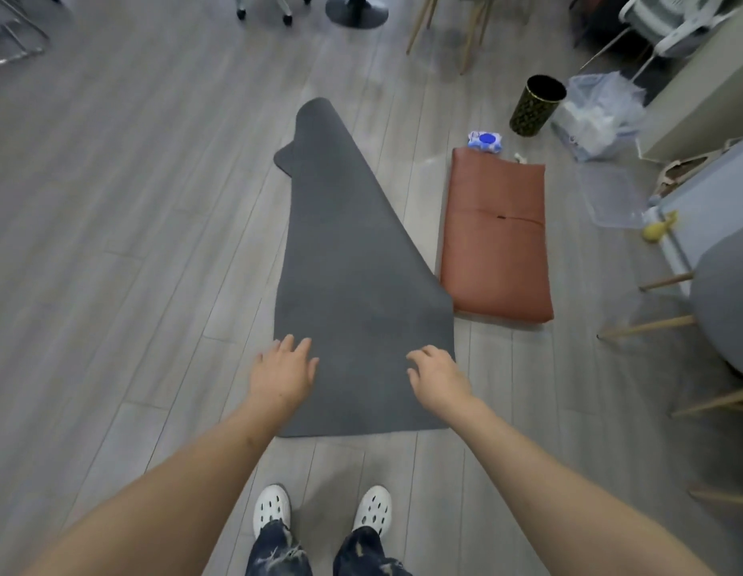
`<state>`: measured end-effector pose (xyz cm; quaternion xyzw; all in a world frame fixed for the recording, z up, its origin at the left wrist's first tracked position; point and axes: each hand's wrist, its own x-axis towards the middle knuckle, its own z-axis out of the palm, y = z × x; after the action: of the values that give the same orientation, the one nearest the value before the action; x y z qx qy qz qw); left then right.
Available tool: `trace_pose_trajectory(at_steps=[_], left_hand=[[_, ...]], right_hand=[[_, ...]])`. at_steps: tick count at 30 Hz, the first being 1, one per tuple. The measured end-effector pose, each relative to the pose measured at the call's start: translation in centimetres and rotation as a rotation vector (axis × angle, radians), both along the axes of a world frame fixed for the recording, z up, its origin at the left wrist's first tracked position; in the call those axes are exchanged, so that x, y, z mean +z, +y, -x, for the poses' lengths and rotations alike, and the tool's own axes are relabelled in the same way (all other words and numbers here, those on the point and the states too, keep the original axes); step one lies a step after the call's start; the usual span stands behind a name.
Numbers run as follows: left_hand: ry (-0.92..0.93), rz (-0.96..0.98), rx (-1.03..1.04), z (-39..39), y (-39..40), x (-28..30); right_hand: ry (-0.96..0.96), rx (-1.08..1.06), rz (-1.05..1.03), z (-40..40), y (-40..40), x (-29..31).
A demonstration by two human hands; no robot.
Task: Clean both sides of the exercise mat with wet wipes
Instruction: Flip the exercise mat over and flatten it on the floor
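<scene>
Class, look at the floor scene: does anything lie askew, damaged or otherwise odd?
Yes. The grey exercise mat does not lie flat: it is folded diagonally over itself, forming a triangle, with a far corner poking out on the left. The brown cushion beside it has a dark slit-like mark, possibly a tear.

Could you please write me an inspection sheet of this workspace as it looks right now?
Surface: grey wood-look floor.
Job's things: grey exercise mat folded diagonally on the floor; wet wipes pack at the far end of the brown cushion.
Clutter: dark bin, plastic bags, clear tray.
Hands: left hand and right hand open over the mat's near end, holding nothing.
Cables: nothing seen.
Surroundings: chair legs at right, pedestal base at the far side.
</scene>
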<state>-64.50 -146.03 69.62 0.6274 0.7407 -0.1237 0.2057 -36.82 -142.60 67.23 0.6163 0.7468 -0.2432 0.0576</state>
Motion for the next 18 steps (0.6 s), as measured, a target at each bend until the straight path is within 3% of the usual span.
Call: trace_pose_trajectory(at_steps=[8,18], left_hand=[[-0.066,-0.237,-0.053,-12.9,6.7,8.4],[-0.107,-0.413,-0.286,-28.4,17.6,11.4]], right_hand=[[0.115,-0.134,-0.276,-10.7,3.3,8.2],[0.055,-0.192,-0.463,-24.6,12.5,12.8]])
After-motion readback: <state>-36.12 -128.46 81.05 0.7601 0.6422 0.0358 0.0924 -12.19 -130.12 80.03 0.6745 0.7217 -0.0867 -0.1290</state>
